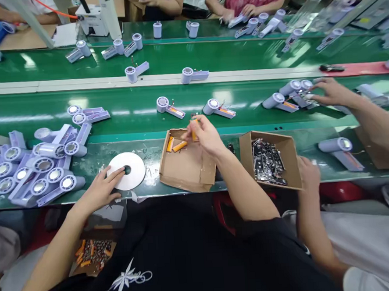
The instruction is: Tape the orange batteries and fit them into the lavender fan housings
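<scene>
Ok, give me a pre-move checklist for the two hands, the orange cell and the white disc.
1. Right hand grips an orange cell: ok.
2. Left hand rests on the white disc: ok.
3. More cells in the open cardboard box: ok, two visible.
4. Neighbour's hand apart from the right hand: ok.
5. Cell's wires intact: cannot tell.

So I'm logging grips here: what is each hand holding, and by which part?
The right hand pinches a small orange cylinder around its middle, above the cardboard box. The left hand holds nothing; its fingers rest on the white roll.
</scene>
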A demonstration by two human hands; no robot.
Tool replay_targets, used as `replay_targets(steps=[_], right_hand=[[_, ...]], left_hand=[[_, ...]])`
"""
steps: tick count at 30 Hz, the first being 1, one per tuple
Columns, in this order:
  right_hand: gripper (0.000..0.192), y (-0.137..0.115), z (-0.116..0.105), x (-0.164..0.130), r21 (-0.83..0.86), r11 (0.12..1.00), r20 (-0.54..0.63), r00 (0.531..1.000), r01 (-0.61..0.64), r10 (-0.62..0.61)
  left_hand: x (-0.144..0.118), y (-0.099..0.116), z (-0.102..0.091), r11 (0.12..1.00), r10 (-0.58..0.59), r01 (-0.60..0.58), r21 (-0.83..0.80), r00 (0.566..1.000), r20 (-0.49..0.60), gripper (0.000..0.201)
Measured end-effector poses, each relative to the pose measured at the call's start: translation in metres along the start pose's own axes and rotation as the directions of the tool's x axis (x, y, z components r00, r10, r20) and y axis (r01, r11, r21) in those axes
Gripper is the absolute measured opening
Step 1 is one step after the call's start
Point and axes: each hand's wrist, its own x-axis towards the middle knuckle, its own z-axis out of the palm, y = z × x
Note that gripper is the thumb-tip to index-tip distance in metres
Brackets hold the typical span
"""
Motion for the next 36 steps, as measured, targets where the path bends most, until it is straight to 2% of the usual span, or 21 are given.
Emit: replay_targets(steps=[2,6,7,9,12,15,17,19,21,23,27,30,32,34,36], right_hand=[[0.055,-0.006,0.010,-0.029,0.145,0.987,0.030,0.998,-0.062,0.058],[0.058,-0.007,0.048,-0.088,0.145,0.974,0.171,0.974,-0.174,0.149],[0.058,-0.006,0.056,-0.097,0.132,0.974,0.173,0.972,-0.186,0.162],[0.058,-0.003,0.068,-0.107,0.127,0.970,0.142,0.972,-0.206,0.188],[0.057,-0.001,0.070,-0.107,0.185,0.953,0.075,0.970,-0.240,0.230],[0.056,-0.002,0.063,-0.106,0.243,0.929,0.040,0.960,-0.280,0.279],[0.059,-0.004,0.060,-0.109,0.255,0.926,0.004,0.958,-0.280,0.288],[0.061,-0.009,0.059,-0.113,0.236,0.943,-0.056,0.965,-0.235,0.255],[0.059,-0.016,0.058,-0.117,0.144,0.976,-0.103,0.978,-0.164,0.179],[0.053,-0.024,0.058,-0.120,-0.020,0.996,-0.108,0.991,-0.083,0.081],[0.049,-0.038,0.052,-0.118,-0.305,0.951,-0.076,0.994,0.054,-0.081],[0.038,-0.046,0.046,-0.112,-0.412,0.908,0.039,0.997,0.073,-0.062],[0.032,-0.048,0.043,-0.109,-0.407,0.912,0.165,0.986,0.051,0.018],[0.029,-0.046,0.044,-0.108,-0.318,0.948,0.272,0.958,0.002,0.089],[0.038,-0.039,0.052,-0.111,-0.162,0.983,0.286,0.950,-0.083,0.127]], left_hand=[[-0.006,0.008,0.001,1.000,0.007,-0.007,0.001,0.999,-0.040,0.054],[0.003,0.035,-0.004,0.999,-0.006,-0.001,-0.037,0.984,-0.180,0.034],[0.009,0.041,-0.004,0.999,-0.006,-0.002,-0.041,0.983,-0.186,0.036],[0.027,0.051,0.001,1.000,0.008,-0.011,-0.024,0.989,-0.149,0.052],[0.058,0.050,0.010,0.999,-0.010,0.012,0.037,0.999,-0.035,0.075],[0.073,0.035,0.005,0.997,0.010,-0.014,0.075,0.998,0.057,0.065],[0.066,0.027,-0.007,0.993,0.087,-0.087,0.077,0.996,0.009,0.056],[0.051,0.027,-0.024,0.987,0.150,-0.141,0.079,0.982,-0.116,0.052],[0.034,0.038,-0.040,0.977,0.211,-0.197,0.087,0.957,-0.201,0.050],[0.025,0.056,-0.051,0.955,0.295,-0.281,0.099,0.935,-0.196,0.049],[0.026,0.084,-0.059,0.915,0.402,-0.388,0.114,0.903,-0.152,0.055],[0.032,0.086,-0.061,0.909,0.416,-0.406,0.094,0.898,-0.144,0.061],[0.036,0.084,-0.064,0.911,0.413,-0.408,0.061,0.901,-0.135,0.067],[0.039,0.082,-0.068,0.910,0.415,-0.413,0.043,0.902,-0.122,0.073],[0.041,0.084,-0.071,0.897,0.442,-0.436,0.075,0.888,-0.127,0.073]])
